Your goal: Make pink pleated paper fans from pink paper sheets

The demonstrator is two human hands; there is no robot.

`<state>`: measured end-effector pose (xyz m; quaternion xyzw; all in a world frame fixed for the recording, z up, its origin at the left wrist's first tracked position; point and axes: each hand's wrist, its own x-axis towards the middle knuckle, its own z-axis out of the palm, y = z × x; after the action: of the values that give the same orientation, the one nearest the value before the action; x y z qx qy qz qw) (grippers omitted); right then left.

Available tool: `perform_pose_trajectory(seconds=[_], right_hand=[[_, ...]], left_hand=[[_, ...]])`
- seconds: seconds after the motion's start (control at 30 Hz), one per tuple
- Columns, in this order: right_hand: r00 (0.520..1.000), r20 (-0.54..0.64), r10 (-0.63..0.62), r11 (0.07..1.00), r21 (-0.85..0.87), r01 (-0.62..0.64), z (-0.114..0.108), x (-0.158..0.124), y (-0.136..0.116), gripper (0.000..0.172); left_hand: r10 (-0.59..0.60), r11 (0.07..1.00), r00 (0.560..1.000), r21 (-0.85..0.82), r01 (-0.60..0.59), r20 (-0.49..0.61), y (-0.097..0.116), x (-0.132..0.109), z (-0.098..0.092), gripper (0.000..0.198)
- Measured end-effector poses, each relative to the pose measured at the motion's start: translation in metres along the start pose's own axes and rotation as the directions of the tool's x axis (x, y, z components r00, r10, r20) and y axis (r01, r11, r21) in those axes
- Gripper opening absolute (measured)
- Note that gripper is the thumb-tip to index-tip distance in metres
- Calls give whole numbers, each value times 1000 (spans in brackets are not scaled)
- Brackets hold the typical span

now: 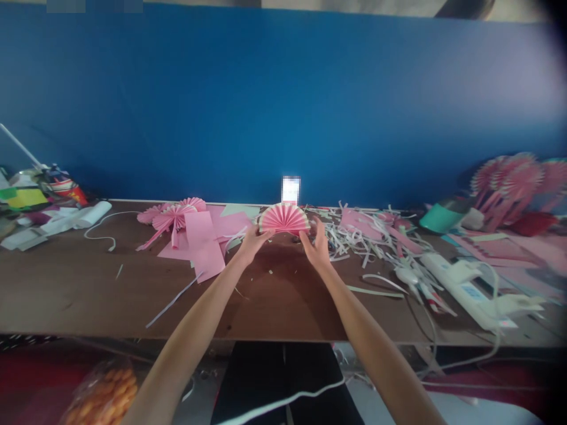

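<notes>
Between my two hands a pink paper fan (284,218) with a pale edge is spread in a half circle, its pleats fanning upward. My left hand (256,241) grips its lower left corner, thumb towards the middle. At the opposite corner, my right hand (316,243) pinches the fan, with some fingers raised beside it. The fan is held above the brown table (283,295). Just behind it stands a small bright screen (291,190), blurred out and partly covered by the fan's top.
Finished pink fans (172,217) and pink paper sheets (204,245) lie on the left. Paper strips (354,236) are heaped on the right, near a white power strip (465,292) with cables. More pink fans (516,177) stand far right by a green cup (443,215). A blue partition (283,100) rises behind.
</notes>
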<state>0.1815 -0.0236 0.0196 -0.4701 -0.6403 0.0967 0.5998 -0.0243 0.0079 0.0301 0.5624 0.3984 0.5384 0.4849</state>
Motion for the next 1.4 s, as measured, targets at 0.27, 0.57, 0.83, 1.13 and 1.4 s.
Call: perform_pose_trajectory(seconds=[0.27,0.57,0.83,1.13,1.4], right_hand=[[980,131,151,917,352,-188,10,-1,-6,25],[950,209,233,807,503,-309,16,-6,-8,34],[896,260,361,711,545,-445,16,-8,-7,34],[888,287,360,667,587,-460,13,-5,-12,37],[871,281,402,654,578,-488,14,-6,-10,45]], left_hand=[[-109,928,990,-365,67,-94,-5,1,7,31],[-168,799,978,-563,211,128,9,-18,36,37],[-141,913,988,-379,154,64,0,-23,42,38],[-278,855,956,-429,290,91,-15,-26,51,30],[-288,833,929,-417,363,233,-5,-33,50,34]])
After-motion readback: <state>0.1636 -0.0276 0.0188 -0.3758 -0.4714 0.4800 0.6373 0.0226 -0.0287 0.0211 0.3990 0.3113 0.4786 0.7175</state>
